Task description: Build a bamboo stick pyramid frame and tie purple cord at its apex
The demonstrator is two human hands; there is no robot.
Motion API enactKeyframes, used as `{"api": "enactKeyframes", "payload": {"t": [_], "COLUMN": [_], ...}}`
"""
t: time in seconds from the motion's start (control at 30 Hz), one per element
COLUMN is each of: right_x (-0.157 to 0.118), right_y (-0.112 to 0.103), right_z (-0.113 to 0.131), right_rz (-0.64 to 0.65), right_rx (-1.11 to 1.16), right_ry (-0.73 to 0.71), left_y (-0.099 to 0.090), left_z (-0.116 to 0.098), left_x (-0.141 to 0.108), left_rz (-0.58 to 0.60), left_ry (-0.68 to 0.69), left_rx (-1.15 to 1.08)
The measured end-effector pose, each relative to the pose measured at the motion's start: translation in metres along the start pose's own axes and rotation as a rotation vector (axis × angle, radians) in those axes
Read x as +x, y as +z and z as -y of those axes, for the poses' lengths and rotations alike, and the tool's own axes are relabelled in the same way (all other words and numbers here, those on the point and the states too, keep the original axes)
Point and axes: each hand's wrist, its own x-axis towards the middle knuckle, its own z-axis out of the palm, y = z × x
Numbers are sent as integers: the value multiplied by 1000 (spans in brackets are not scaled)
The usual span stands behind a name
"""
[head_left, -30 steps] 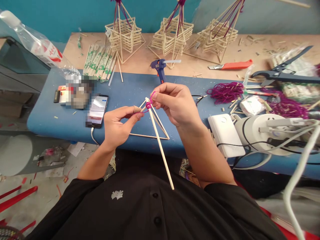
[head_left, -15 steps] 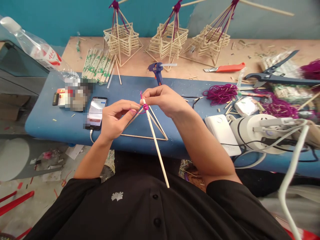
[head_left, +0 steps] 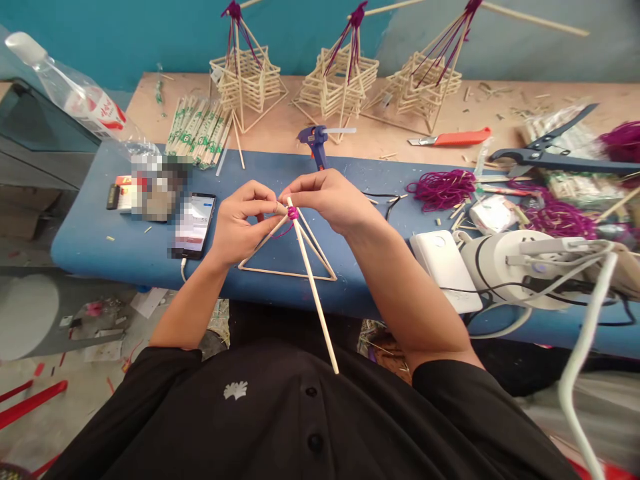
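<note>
A pyramid-shaped frame of thin wooden sticks (head_left: 287,271) stands on the blue mat, with one longer stick (head_left: 319,297) slanting from its top toward my body. Purple cord (head_left: 293,213) is wound around the joint at the top, and a loose loop hangs just below it. From the left, my left hand (head_left: 245,220) pinches at the joint, its fingertips closed on the cord. My right hand (head_left: 327,200) grips the top of the frame from behind, thumb and forefinger pressed together at the stick ends. Both sets of fingertips nearly meet, partly hiding what lies between them.
Behind stand three finished-looking stick structures (head_left: 340,83) with purple cord tops. A blue glue gun (head_left: 315,143), an orange utility knife (head_left: 457,138), cutters (head_left: 545,150) and purple cord bundles (head_left: 443,190) lie around. A phone (head_left: 194,227), bottle (head_left: 95,107) and white power strip (head_left: 515,260) flank the hands.
My left hand has moved up and right, closer to the joint. The cord it had drawn out to the left now hangs in a slack loop. My right hand stays almost still.
</note>
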Motion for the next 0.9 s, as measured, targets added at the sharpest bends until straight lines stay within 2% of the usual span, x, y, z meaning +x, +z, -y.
{"api": "enactKeyframes", "payload": {"t": [0.1,0.13,0.27,0.4,0.6,0.7,0.8,0.83,0.9], "right_x": [-15,-22,-40,-41,-39,-44,-48,-49,-50], "right_y": [-3,-4,-11,-13,-14,-18,-21,-22,-22], "right_z": [-3,-4,-10,-14,-10,-6,-4,-3,-2], "right_rz": [-191,-214,-101,-28,4,-17,-13,-5,10], "right_rx": [-21,-30,-80,-139,-180,-180,-173,-172,-173], "right_ry": [-148,-180,-225,-292,-308,-303,-321,-332,-353], "left_y": [-3,-4,-3,1,1,-3,-7,-8,-8], "left_z": [-2,-2,-1,-3,-3,-2,-7,-11,-21], "left_x": [0,0,2,7,11,6,-2,-5,-8], "left_rz": [64,88,179,282,314,157,-76,-107,-78], "left_ry": [-89,-130,-297,-451,-494,-405,-129,-28,132], "left_rx": [-43,-57,-154,-267,-284,-233,-166,-144,-77]}}
